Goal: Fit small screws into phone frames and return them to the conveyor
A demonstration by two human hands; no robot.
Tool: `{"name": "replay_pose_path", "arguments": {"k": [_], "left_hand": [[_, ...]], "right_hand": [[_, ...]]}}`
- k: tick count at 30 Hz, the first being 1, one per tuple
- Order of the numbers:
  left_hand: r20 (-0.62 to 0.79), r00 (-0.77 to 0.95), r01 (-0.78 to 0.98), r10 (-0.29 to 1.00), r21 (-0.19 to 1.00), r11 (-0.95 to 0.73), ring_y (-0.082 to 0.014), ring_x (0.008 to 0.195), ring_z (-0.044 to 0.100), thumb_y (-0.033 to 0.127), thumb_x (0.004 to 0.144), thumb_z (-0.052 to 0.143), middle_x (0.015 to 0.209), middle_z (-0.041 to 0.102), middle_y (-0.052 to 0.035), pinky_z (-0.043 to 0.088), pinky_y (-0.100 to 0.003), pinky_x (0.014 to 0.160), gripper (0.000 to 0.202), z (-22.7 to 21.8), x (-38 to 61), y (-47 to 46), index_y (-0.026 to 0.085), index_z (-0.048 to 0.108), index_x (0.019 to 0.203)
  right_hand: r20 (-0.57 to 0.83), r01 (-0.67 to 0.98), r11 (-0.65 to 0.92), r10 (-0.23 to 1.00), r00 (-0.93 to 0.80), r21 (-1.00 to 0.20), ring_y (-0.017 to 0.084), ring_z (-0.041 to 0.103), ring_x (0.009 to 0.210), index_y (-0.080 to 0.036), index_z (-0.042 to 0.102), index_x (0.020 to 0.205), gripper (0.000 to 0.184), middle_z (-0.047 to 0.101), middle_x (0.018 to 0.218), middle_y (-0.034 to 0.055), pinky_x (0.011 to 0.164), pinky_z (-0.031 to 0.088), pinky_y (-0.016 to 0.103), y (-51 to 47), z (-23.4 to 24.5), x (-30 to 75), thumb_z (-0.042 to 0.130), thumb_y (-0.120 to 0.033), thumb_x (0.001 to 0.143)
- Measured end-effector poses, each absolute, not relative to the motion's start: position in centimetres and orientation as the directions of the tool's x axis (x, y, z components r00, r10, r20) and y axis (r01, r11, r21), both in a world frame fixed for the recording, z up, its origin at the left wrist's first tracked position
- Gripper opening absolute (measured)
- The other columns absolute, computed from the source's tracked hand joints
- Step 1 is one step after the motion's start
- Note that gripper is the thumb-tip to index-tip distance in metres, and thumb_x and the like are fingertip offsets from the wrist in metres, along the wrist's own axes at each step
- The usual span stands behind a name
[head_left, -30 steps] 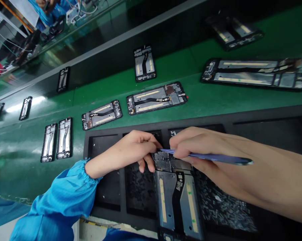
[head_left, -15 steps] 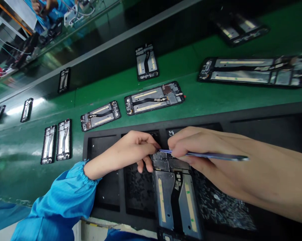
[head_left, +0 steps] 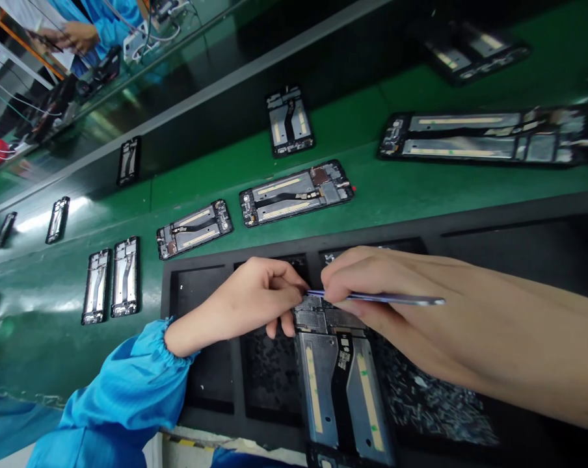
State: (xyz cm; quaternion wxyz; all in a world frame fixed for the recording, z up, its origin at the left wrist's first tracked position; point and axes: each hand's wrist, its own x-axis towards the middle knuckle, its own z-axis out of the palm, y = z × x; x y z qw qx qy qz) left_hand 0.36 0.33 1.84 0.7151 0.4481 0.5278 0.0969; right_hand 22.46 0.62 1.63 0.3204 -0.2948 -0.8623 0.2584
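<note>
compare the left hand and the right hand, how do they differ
The left hand holds the opened phone by its upper left corner; the right hand grips a slim tool. A blue sleeve covers the left forearm; the right forearm is bare as far as visible. Both hands are ungloved.

As I look on, the open phone on the black tray is hemmed in at its top end: the left hand is at the upper left corner, the right hand covers the other side, and a thin tool spans between them. The phone's lower part is open from above. The right forearm blocks much of the tray's right side. Behind the tray, a slanted phone leaves barely a sliver of green table; a wider passage separates the middle phone from the long phone.
</note>
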Motion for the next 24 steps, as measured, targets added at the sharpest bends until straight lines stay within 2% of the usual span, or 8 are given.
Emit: {"name": "replay_pose_path", "arguments": {"k": [3, 6, 10, 15, 17, 20, 22, 24], "left_hand": [[-0.635, 0.401, 0.342, 0.660, 0.772, 0.535, -0.0057, 0.039, 0.054, 0.005, 0.083, 0.053, 0.051, 0.062, 0.0069, 0.042, -0.011, 0.038, 0.014, 1.7, 0.4, -0.1, 0.016, 0.061, 0.081], [-0.636, 0.379, 0.356, 0.672, 0.771, 0.528, -0.0058, 0.038, 0.053, 0.004, 0.081, 0.053, 0.049, 0.061, 0.0078, 0.043, -0.012, 0.038, 0.015, 1.5, 0.3, -0.2, 0.016, 0.062, 0.084], [-0.674, 0.398, 0.384, 0.622, 0.738, 0.554, -0.0076, 0.036, 0.053, 0.004, 0.082, 0.049, 0.049, 0.063, 0.0059, 0.043, -0.014, 0.037, 0.019, 1.4, 0.1, 0.0, 0.016, 0.063, 0.087], [-0.665, 0.390, 0.413, 0.637, 0.744, 0.525, -0.0085, 0.034, 0.052, 0.008, 0.082, 0.050, 0.048, 0.061, 0.0058, 0.043, -0.016, 0.036, 0.015, 0.8, 0.0, -0.1, 0.016, 0.062, 0.087], [-0.656, 0.386, 0.433, 0.649, 0.750, 0.501, -0.0089, 0.034, 0.051, 0.010, 0.083, 0.051, 0.048, 0.060, 0.0057, 0.042, -0.016, 0.036, 0.014, 0.5, 0.0, -0.1, 0.016, 0.062, 0.088], [-0.624, 0.350, 0.484, 0.698, 0.759, 0.436, -0.0130, 0.039, 0.059, 0.016, 0.086, 0.051, 0.053, 0.062, 0.0028, 0.045, -0.019, 0.037, 0.014, 1.0, -0.2, -0.2, 0.016, 0.064, 0.092], [-0.558, 0.267, 0.534, 0.786, 0.764, 0.362, -0.0161, 0.050, 0.067, 0.022, 0.090, 0.053, 0.067, 0.069, -0.0019, 0.052, -0.023, 0.043, 0.017, 2.3, -0.6, -1.0, 0.015, 0.066, 0.100], [-0.431, 0.132, 0.596, 0.893, 0.754, 0.276, -0.0189, 0.069, 0.073, 0.028, 0.095, 0.053, 0.090, 0.074, -0.0075, 0.061, -0.030, 0.060, 0.023, 4.1, -0.9, -3.1, 0.016, 0.065, 0.110]], "right_hand": [[0.437, 0.331, 0.771, 0.597, -0.673, -0.543, 0.016, 0.069, 0.071, -0.022, 0.060, 0.100, 0.018, 0.070, 0.087, 0.0029, 0.058, 0.054, 0.027, 0.7, 1.7, 22.9, 0.042, -0.020, 0.105], [0.491, 0.443, 0.730, 0.681, -0.543, -0.520, 0.013, 0.067, 0.062, -0.024, 0.054, 0.101, 0.009, 0.069, 0.091, 0.0017, 0.051, 0.050, 0.025, 1.0, 2.4, 23.5, 0.048, -0.029, 0.104], [0.530, 0.557, 0.673, 0.734, -0.424, -0.487, 0.009, 0.058, 0.047, -0.023, 0.054, 0.097, 0.011, 0.068, 0.090, 0.0013, 0.038, 0.039, 0.025, 1.4, 3.1, 24.1, 0.050, -0.033, 0.102], [0.600, 0.570, 0.681, 0.712, -0.366, -0.460, 0.010, 0.057, 0.051, -0.023, 0.056, 0.093, 0.006, 0.070, 0.089, 0.0007, 0.048, 0.043, 0.025, 1.6, 2.9, 23.9, 0.055, -0.026, 0.099], [0.613, 0.575, 0.635, 0.743, -0.270, -0.517, 0.012, 0.061, 0.056, -0.024, 0.058, 0.091, 0.004, 0.071, 0.086, 0.0007, 0.052, 0.046, 0.026, 1.7, 2.6, 23.7, 0.058, -0.024, 0.096], [0.551, 0.489, 0.506, 0.832, -0.061, -0.710, 0.014, 0.063, 0.058, -0.024, 0.062, 0.093, 0.003, 0.069, 0.080, 0.0006, 0.057, 0.050, 0.028, 2.0, 2.1, 23.7, 0.064, -0.026, 0.091], [0.424, 0.373, 0.374, 0.904, 0.060, -0.849, 0.016, 0.065, 0.061, -0.024, 0.064, 0.095, 0.009, 0.069, 0.077, 0.0007, 0.059, 0.053, 0.030, 2.3, 1.8, 23.8, 0.066, -0.031, 0.089], [0.316, 0.280, 0.273, 0.941, 0.120, -0.920, 0.018, 0.067, 0.063, -0.023, 0.065, 0.095, 0.015, 0.068, 0.075, 0.0009, 0.060, 0.055, 0.031, 2.6, 1.7, 24.1, 0.067, -0.036, 0.088]]}}
